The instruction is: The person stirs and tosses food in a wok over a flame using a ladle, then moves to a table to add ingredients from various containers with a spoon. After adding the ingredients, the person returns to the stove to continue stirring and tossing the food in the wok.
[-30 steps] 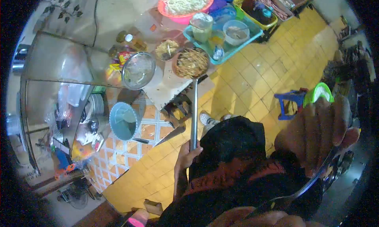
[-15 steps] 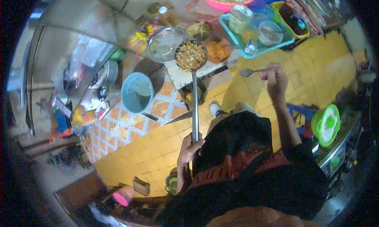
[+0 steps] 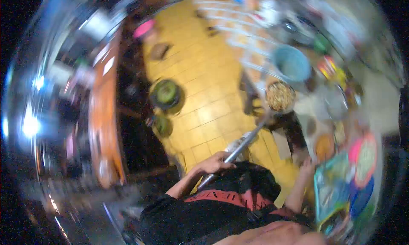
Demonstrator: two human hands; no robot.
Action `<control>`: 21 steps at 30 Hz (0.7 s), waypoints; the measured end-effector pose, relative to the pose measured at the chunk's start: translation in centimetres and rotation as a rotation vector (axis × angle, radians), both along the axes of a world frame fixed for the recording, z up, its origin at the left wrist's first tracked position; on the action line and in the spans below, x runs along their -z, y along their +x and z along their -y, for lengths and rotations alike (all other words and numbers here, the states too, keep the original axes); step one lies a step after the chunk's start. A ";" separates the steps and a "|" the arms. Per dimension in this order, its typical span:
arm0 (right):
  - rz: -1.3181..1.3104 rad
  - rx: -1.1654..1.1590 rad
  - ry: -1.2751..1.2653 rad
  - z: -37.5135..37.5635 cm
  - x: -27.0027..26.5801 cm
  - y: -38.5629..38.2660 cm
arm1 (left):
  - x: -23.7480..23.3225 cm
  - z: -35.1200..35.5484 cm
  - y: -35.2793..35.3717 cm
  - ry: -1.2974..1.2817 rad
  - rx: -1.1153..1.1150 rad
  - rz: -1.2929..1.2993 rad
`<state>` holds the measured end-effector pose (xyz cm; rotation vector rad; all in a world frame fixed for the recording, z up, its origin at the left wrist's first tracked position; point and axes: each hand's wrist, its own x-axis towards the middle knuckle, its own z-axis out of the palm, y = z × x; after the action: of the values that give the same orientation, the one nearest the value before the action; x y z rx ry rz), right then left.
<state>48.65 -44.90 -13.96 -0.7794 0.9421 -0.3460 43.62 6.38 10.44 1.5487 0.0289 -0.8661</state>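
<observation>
My left hand (image 3: 216, 163) is closed round the metal handle of a long ladle (image 3: 249, 136). At the ladle's far end, brown fried food (image 3: 280, 96) fills the round bowl, held out over the edge of the low tiled platform. Blurred by motion, my right hand (image 3: 306, 165) is at the near corner of a teal tray (image 3: 316, 189), just below a bowl of orange food (image 3: 324, 147). Its fingers are smeared, and no spoon can be made out there. A light blue bucket (image 3: 292, 64) stands beyond the ladle's bowl.
Yellow floor tiles (image 3: 200, 104) run ahead of me. Green round items (image 3: 166, 94) sit on the floor at the left, near a long orange-brown wooden bench (image 3: 104, 117). A pink basin (image 3: 364, 160) and a metal tray (image 3: 334, 102) lie on the right. A pink container (image 3: 144, 28) stands farther off.
My view has swung left, so the platform and trays now appear at the right. The ladle stays in my left hand, now slanting. The spoon in my right hand no longer shows.
</observation>
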 end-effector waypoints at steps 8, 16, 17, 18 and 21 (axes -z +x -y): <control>-0.182 -0.357 0.051 2.7 7.8 2.9 | 2.3 -1.7 -21.5 -0.006 -0.840 -0.012; -0.499 -1.774 -0.486 -20.5 9.4 7.5 | 5.0 -4.3 -35.1 -0.063 -1.900 0.162; -0.456 -1.906 -0.548 -24.2 9.6 6.9 | 5.1 -5.6 -38.4 -0.058 -1.925 0.186; -0.422 -2.009 -0.587 -26.5 10.6 5.9 | 5.5 -6.6 -41.2 -0.072 -2.162 0.143; -0.191 -2.180 -0.631 -33.9 15.4 4.9 | 4.0 -10.7 -47.8 -0.068 -2.568 0.175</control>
<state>53.52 -11.03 -29.35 -1.9396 -0.2881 1.4203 -4.22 17.10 6.42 0.4386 1.4172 1.2807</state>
